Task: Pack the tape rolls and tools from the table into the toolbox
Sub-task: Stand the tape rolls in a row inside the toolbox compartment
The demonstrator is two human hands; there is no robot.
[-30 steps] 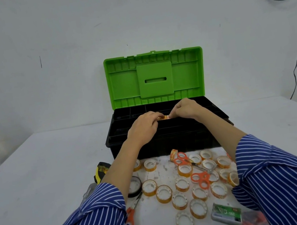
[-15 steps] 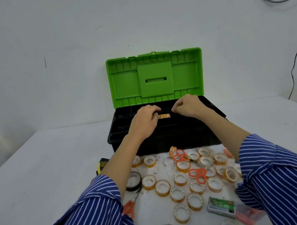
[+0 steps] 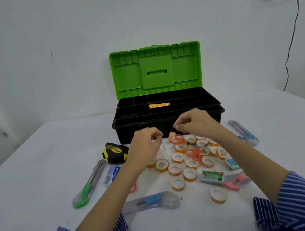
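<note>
left grip (image 3: 146, 144): I'm seeing fingers curling loosely, holding nothing.
right grip (image 3: 193, 122): same, hovering empty.
small orange tape rolls (image 3: 183, 162): lying on white table (image 3: 36, 175).
green-lidded black toolbox (image 3: 162, 101): sitting open, orange row (image 3: 159, 105) inside.

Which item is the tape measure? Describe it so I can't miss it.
Start at the toolbox with the green lid. Just off its front left corner, on the table, sits the tape measure. It is the only chunky yellow-and-black thing there; the knives near it are long and slim.
</note>
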